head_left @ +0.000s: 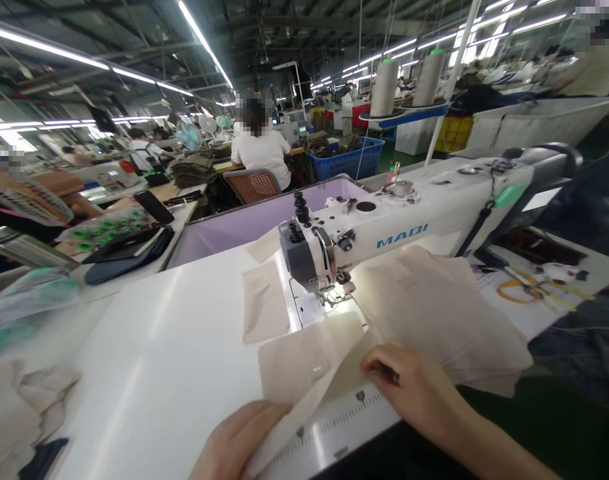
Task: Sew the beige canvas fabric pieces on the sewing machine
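Note:
A beige fabric piece lies on the white table in front of the sewing machine, its near edge lifted and folded up. At that near left edge, my left hand is closed on the fabric, the thumb hidden beneath it. My right hand pinches the right part of the same piece, fingers curled together. Beyond it, the presser foot sits under the machine's lit needle area. Another beige panel rests left of the needle plate. A stack of beige fabric lies to the right.
Scissors with orange handles lie at the table's right. Two thread cones stand behind the machine. A lilac-walled bin borders the table's far edge. More beige fabric is at lower left. A co-worker sits ahead, back turned.

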Available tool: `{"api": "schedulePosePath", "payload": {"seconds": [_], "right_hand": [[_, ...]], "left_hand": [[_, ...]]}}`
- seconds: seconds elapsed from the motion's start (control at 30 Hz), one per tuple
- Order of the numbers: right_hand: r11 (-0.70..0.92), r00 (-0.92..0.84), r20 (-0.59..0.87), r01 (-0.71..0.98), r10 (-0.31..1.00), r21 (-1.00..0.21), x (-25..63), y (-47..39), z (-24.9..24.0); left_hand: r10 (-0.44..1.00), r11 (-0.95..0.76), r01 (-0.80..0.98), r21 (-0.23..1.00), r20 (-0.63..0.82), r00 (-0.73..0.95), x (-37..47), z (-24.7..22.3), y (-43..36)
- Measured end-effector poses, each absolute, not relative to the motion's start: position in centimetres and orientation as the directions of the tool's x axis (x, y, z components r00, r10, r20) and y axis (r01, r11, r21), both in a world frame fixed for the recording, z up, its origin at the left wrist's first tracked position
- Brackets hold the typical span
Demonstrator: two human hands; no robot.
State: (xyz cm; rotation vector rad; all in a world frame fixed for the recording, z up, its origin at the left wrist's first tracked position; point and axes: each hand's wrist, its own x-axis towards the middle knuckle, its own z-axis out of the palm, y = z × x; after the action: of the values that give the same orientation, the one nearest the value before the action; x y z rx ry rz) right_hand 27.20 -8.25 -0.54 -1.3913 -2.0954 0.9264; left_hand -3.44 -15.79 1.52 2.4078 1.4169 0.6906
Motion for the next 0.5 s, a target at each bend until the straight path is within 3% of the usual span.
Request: {"api": "schedulePosePath", "payload": {"seconds": [0.1,0.2,0.5], "right_hand": [[0.304,-0.414,0.054,0.567,0.909,-0.765,26.8,-8.2,-0.2],[0.310,-0.434,0.079,0.494,0.898,-0.812,25.8,-7.9,-0.1],[0.188,-0.333,-0.030,0.601,0.942,-0.776,24.1,-6.8,-0.5]], "left_hand": [[0.993,-0.111,0.799,0.592,0.096,0.067,-2.9,1.6,-15.3],[0.988,0.140,0.777,0.614,-0.032,-0.152,-2.2,2.0,-14.2],[0.967,0.251,0.855,0.454,-0.077,-0.243,-2.7,0.8,-12.0]]}}
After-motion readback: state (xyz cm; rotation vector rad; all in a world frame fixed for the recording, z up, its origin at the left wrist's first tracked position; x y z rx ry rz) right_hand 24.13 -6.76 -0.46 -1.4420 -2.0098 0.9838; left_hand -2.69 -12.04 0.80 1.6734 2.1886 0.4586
